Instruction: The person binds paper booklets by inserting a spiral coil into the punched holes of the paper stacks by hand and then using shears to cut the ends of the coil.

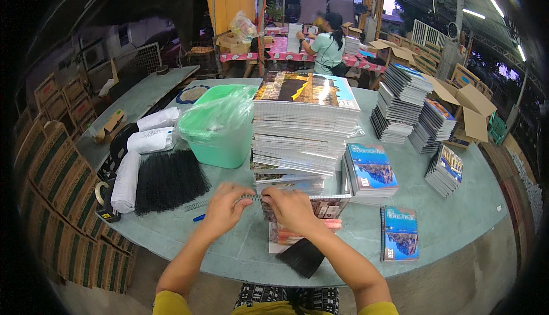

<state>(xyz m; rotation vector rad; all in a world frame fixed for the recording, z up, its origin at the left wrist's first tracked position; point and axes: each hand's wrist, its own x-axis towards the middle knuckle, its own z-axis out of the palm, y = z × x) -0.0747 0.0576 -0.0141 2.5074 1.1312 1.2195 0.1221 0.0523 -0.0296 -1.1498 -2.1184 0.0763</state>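
My left hand (226, 206) pinches a thin dark spiral binding coil (197, 205). Its tail sticks out to the left, and its other end runs across to my right hand (289, 206). The right fingers are closed at the left edge of an upright notebook (329, 207), where the coil meets it; the exact fingertip contact is hidden. Directly behind stands a tall stack of notebooks (309, 123). Left of my hands lies a dense pile of black spiral coils (171, 180). Below the right hand are a reddish printed sheet or cover (279, 236) and a black flat bundle (303, 256).
A green bin (214, 143) lined with clear plastic stands behind my left hand. White wrapped rolls (126, 183), a tape dispenser (104, 200) and a blue pen (199, 218) lie left. Blue-covered notebooks (369, 169) sit right. Cartons (68, 195) flank the table; another person (327, 46) works behind.
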